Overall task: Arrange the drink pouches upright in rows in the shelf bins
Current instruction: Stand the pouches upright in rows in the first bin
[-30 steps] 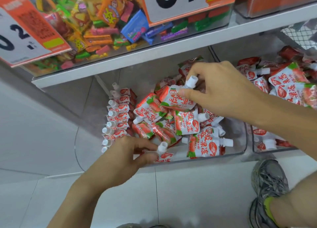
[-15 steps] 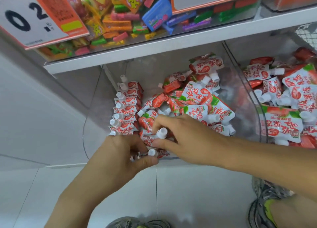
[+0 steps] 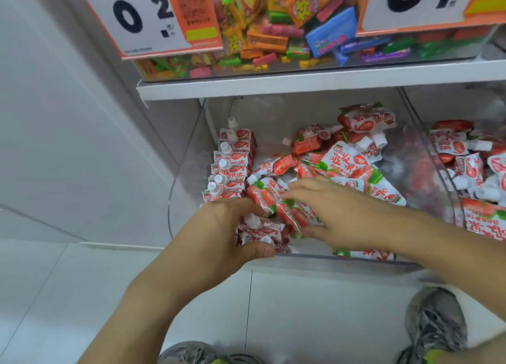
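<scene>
Vs half a second ago: camera has tilted, so the shelf edge (image 3: 315, 85) sits lower in frame and the candy bin (image 3: 273, 34) with its price cards fills the top. Right hand (image 3: 336, 215) no longer pinches a white cap — it now lies over the loose pouches (image 3: 353, 169) at centre frame. Left hand (image 3: 224, 235) has stayed at the front left corner of the clear bin (image 3: 180, 188).

Hard to read: the front end of the upright row (image 3: 232, 166) is hidden behind the left hand; which pouch the right fingertips touch is blurred. The neighbouring bin (image 3: 460, 155) is cut off at the right edge. Shoes (image 3: 435, 325) at the bottom are partly out of frame.

Pose: left forearm comes up from lower left, fingers curled over, thumb under — grip closed round a small bunch of pouches (image 3: 260, 229) with white caps poking out between fingers and thumb. Right forearm enters from the right edge, fingers nearly straight and spread, pointing left, pressing flat on a pouch; grip open, nothing held.

Pouches: a neat row stands caps-up along the bin's left wall, the rest lie jumbled centre and right of the same bin.
</scene>
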Available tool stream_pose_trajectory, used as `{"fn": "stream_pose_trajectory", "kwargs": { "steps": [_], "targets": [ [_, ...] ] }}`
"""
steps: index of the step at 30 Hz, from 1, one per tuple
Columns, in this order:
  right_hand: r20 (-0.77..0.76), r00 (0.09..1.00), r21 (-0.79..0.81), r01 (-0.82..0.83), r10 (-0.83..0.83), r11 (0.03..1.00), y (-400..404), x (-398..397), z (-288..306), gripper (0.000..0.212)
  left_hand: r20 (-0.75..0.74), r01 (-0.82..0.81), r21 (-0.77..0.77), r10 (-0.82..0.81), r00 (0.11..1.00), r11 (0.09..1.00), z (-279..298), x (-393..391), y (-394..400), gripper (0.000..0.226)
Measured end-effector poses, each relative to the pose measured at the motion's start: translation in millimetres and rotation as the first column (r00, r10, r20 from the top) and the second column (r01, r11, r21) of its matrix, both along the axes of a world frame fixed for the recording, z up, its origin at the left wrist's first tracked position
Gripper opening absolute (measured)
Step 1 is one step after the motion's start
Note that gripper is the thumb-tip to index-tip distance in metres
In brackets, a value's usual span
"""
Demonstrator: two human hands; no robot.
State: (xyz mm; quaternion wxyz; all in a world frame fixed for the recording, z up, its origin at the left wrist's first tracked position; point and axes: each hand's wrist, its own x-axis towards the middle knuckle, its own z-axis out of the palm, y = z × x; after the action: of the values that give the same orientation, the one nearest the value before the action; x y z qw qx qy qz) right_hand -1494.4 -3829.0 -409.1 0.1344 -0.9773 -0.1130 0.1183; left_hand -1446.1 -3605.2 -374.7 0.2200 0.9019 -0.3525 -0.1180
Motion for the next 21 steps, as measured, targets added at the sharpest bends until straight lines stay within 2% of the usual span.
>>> {"fn": "stream_pose_trajectory", "kwargs": {
  "steps": [2, 5, 7, 10, 15, 17, 19, 21],
  "targets": [
    [-0.046, 0.997, -0.112, -0.069, 0.064, 0.991, 2, 0, -3, 0.081, 0.034, 0.006, -0.006, -0.006, 0.999, 1.000, 1, 1, 0, 0.045],
    [0.027, 0.999, -0.171, -0.043, 0.048, 0.984, 7, 6, -10, 0.091, 0.054, 0.014, -0.022, -0.013, 0.998, 1.000, 3, 2, -2, 0.041],
    [0.075, 0.996, -0.205, -0.034, 0.050, 0.978, 5, 11, -8, 0.089, 0.056, 0.011, -0.036, -0.009, 0.998, 0.999, 2, 2, -1, 0.035],
    [0.152, 0.982, -0.257, -0.070, 0.112, 0.964, -2, 14, 1, 0.071, 0.033, -0.013, -0.050, 0.015, 0.999, 0.999, 1, 2, 0, 0.030],
    [0.169, 0.985, -0.073, -0.013, 0.026, 0.997, -11, 11, 12, 0.067, -0.013, -0.040, -0.038, 0.040, 0.999, 0.998, 2, 2, 1, 0.031],
    [0.166, 0.986, 0.003, 0.020, -0.020, 1.000, -16, 13, 15, 0.058, -0.006, -0.037, -0.035, 0.036, 0.999, 0.999, 3, 2, 2, 0.031],
    [0.189, 0.981, 0.019, 0.031, -0.034, 0.999, -21, 15, 19, 0.048, -0.002, -0.040, -0.028, 0.040, 0.999, 0.999, 4, 2, 4, 0.030],
    [0.214, 0.976, 0.013, 0.041, -0.042, 0.999, -25, 16, 28, 0.049, -0.014, -0.060, -0.028, 0.060, 0.998, 0.998, 4, 2, 5, 0.030]
  ]
}}
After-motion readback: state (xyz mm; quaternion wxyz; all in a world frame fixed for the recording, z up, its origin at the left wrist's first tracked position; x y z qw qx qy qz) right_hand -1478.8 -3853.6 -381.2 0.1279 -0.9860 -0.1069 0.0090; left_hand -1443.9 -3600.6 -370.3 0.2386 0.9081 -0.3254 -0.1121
